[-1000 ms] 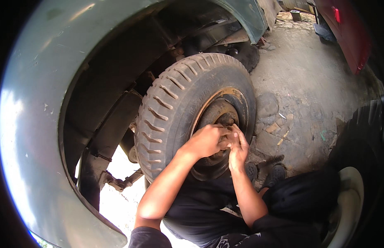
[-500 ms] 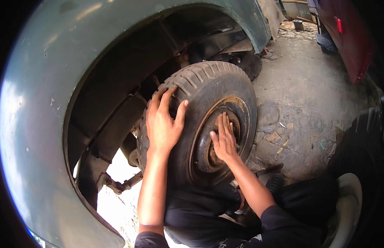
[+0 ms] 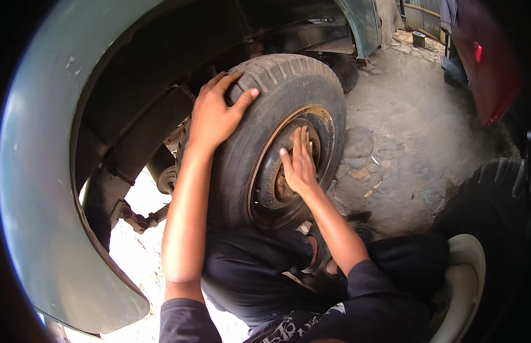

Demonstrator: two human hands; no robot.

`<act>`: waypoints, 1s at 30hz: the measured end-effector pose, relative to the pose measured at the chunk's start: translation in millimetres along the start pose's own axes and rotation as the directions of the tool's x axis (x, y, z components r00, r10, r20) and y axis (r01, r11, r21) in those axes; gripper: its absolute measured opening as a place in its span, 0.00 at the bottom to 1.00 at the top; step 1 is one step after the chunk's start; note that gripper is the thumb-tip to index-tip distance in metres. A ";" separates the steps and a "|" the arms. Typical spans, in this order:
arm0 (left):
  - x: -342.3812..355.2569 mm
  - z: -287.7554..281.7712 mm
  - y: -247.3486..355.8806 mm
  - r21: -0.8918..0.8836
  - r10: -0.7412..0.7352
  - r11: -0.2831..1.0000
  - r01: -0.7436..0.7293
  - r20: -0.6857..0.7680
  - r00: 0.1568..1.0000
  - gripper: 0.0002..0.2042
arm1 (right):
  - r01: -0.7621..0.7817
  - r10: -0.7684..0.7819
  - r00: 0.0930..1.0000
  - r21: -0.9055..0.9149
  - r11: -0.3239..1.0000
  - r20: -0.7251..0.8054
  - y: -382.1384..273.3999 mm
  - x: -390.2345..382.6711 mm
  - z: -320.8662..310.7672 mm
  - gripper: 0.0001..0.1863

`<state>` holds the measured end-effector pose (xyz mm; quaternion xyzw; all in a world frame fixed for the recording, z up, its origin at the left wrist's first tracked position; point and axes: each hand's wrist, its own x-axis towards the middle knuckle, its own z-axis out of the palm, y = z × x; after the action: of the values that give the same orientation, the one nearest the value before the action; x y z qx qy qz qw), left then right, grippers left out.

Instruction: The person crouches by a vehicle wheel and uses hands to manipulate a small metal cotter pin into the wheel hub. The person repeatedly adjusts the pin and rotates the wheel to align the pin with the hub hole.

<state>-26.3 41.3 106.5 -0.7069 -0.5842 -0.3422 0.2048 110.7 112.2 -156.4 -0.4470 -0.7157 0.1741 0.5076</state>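
Worn black tyre (image 3: 265, 114) upright inside the wheel arch, rusty steel rim (image 3: 277, 171) (dished, brown-stained) facing four o'clock

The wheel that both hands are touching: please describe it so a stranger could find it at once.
Under the big grey-green fender, the tyre stands in the wheel arch. The left hand grips its tread and the right hand lies flat on its rusty steel rim. The other tyre, at the right edge, is untouched.

Sunlit cracked concrete floor (image 3: 402, 114), grey-green fender (image 3: 36, 171), red vehicle (image 3: 482, 63) beyond.
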 end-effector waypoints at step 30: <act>-9.7 16.8 13.0 0.346 0.022 0.938 -0.017 -0.012 1.000 0.41 | 0.096 -0.083 0.984 -0.074 0.993 0.157 9.6 10.6 -29.7 0.61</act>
<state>-10.5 43.2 89.5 -0.6630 -0.6266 -0.2375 0.3339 140.4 120.0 -144.5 -0.4200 -0.7784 0.1558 0.4398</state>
